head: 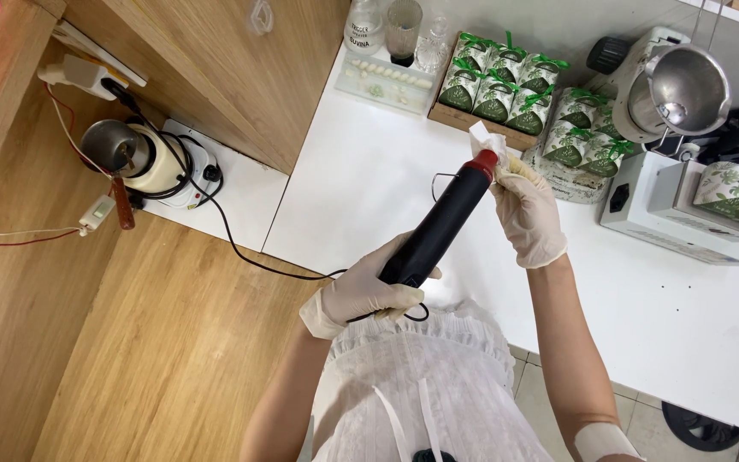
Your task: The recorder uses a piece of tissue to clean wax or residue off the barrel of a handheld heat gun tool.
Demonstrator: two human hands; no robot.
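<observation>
My left hand [361, 291], in a pale glove, grips the handle end of a long black corded tool [442, 224] with a red tip that points up and to the right. My right hand [528, 212], also gloved, holds a small white tissue [487, 139] against the red tip. Both hands hover over a white table [369, 171]. The tool's black cord loops under my left hand and runs left across the wooden surface.
Green and white wrapped packets [506, 85] sit in a cardboard tray at the back. A white machine with a steel funnel [682, 90] stands at right. A clear tray of small pale pieces [387, 79] and glass jars are behind. A small pot on a hotplate [143, 158] stands left.
</observation>
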